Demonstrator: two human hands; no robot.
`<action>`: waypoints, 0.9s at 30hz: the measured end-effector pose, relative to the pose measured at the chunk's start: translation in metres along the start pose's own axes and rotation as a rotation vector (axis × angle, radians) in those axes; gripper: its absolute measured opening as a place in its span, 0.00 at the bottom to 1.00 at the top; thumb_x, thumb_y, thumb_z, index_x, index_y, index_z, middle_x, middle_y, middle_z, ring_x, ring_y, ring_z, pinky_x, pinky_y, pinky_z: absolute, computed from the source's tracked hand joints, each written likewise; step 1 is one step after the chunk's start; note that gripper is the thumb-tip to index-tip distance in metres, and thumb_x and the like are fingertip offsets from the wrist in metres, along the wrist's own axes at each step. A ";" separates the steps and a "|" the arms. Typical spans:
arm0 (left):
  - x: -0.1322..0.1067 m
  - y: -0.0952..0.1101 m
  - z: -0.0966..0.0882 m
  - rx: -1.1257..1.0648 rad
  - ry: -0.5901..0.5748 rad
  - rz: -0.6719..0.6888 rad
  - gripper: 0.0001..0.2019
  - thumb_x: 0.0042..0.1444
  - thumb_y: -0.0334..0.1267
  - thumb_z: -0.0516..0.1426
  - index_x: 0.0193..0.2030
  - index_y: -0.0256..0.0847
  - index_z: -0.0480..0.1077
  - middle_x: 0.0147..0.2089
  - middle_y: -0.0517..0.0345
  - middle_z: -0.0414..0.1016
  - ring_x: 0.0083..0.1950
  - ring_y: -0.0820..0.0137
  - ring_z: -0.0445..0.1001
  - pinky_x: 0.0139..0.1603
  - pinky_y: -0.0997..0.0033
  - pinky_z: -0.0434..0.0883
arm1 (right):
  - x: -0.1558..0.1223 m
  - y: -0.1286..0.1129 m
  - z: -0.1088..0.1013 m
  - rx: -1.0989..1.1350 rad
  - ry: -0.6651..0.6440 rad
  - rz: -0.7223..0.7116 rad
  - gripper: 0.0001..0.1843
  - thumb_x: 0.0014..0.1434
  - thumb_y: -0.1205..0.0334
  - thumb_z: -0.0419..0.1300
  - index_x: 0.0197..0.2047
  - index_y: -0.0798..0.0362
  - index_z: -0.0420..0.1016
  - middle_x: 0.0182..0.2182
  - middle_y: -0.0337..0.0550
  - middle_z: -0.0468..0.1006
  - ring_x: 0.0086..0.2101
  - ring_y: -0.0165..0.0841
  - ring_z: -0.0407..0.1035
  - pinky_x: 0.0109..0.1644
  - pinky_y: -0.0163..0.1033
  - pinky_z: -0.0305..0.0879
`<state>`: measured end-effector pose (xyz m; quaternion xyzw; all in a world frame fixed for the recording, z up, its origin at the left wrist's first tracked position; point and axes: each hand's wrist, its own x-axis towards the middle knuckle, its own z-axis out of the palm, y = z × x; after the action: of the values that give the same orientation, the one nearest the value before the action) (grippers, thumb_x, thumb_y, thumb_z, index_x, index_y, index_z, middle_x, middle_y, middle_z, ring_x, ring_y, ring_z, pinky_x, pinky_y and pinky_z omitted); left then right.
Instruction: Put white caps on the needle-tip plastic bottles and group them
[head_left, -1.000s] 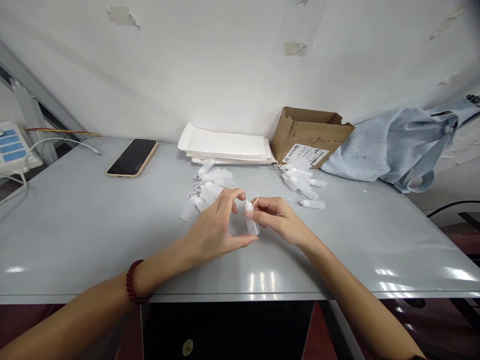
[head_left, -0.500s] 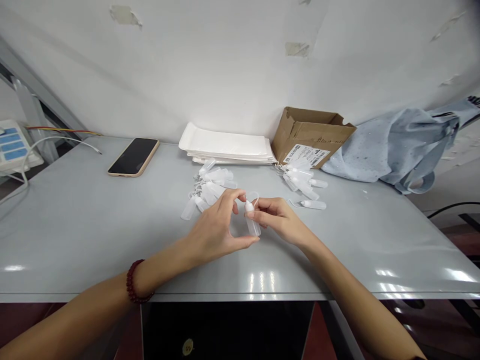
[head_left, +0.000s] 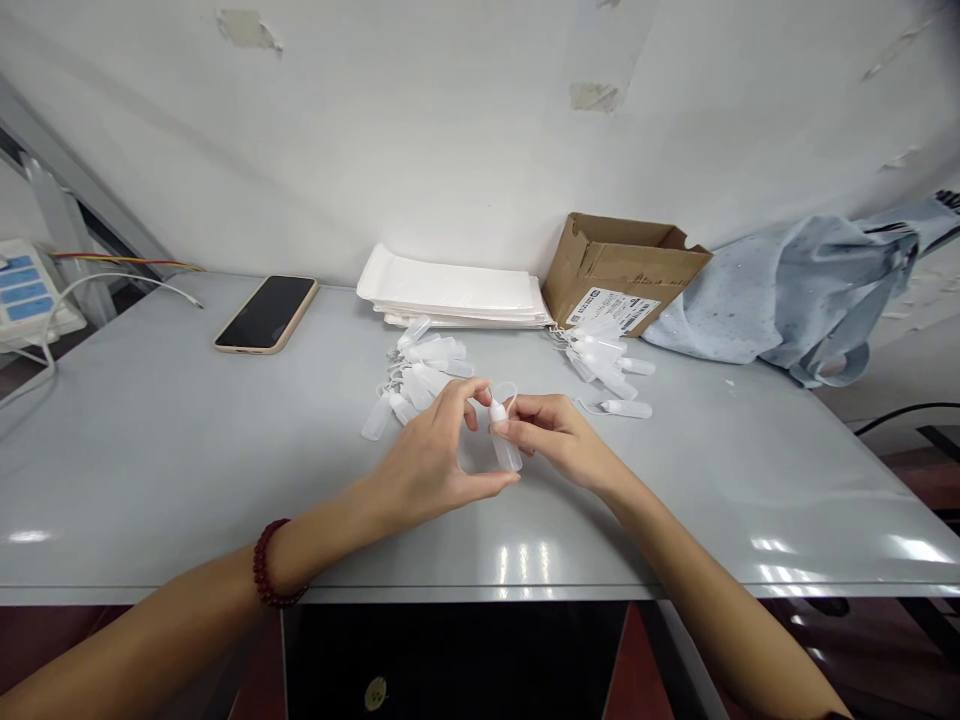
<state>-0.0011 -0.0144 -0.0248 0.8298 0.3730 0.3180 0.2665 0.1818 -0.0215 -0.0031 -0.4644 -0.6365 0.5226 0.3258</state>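
Between my hands, a small translucent needle-tip squeeze bottle (head_left: 507, 455) stands nearly upright, tilted a little, with a white top and a thin looped strap. My left hand (head_left: 431, 450) spans it lengthwise, forefinger at the tip and thumb at the base. From the other side, my right hand (head_left: 551, 432) pinches the bottle just below its white top. Beyond my left hand lies a pile of similar bottles (head_left: 427, 372). Another pile of bottles (head_left: 600, 358) lies beyond my right hand, with a single bottle (head_left: 627, 409) nearer to me.
A stack of white padded envelopes (head_left: 457, 285) rests against the wall, beside an open cardboard box (head_left: 622, 275). Light blue fabric (head_left: 787, 290) is heaped at the right. A phone (head_left: 268, 314) and a white cable (head_left: 135, 277) are on the left of the grey table (head_left: 225, 450).
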 end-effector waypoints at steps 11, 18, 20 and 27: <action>0.001 -0.002 0.000 0.003 0.010 0.026 0.34 0.45 0.43 0.65 0.55 0.47 0.52 0.47 0.54 0.67 0.39 0.67 0.70 0.33 0.66 0.69 | 0.000 0.001 0.000 0.008 -0.005 0.008 0.16 0.57 0.56 0.57 0.22 0.54 0.64 0.19 0.32 0.56 0.23 0.26 0.53 0.28 0.36 0.47; 0.001 -0.001 0.000 0.011 0.005 0.023 0.34 0.44 0.43 0.65 0.55 0.46 0.52 0.46 0.54 0.68 0.39 0.67 0.70 0.33 0.67 0.70 | 0.000 0.001 0.000 0.022 -0.013 0.001 0.16 0.57 0.56 0.57 0.22 0.54 0.64 0.19 0.32 0.55 0.23 0.25 0.52 0.28 0.36 0.46; 0.001 -0.001 0.000 0.014 0.006 0.029 0.34 0.45 0.43 0.65 0.55 0.45 0.52 0.46 0.54 0.68 0.39 0.67 0.70 0.33 0.67 0.70 | 0.000 0.001 0.000 0.024 -0.014 0.003 0.16 0.57 0.56 0.57 0.21 0.54 0.63 0.19 0.32 0.55 0.23 0.25 0.52 0.28 0.36 0.46; 0.002 -0.001 -0.001 0.019 0.005 0.035 0.34 0.44 0.43 0.66 0.54 0.45 0.53 0.46 0.55 0.68 0.39 0.68 0.70 0.33 0.67 0.69 | -0.001 0.000 0.000 0.029 -0.017 0.006 0.16 0.58 0.57 0.57 0.22 0.54 0.63 0.19 0.32 0.55 0.23 0.25 0.52 0.28 0.36 0.46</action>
<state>-0.0013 -0.0124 -0.0243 0.8380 0.3621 0.3211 0.2522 0.1819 -0.0220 -0.0035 -0.4572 -0.6301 0.5365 0.3257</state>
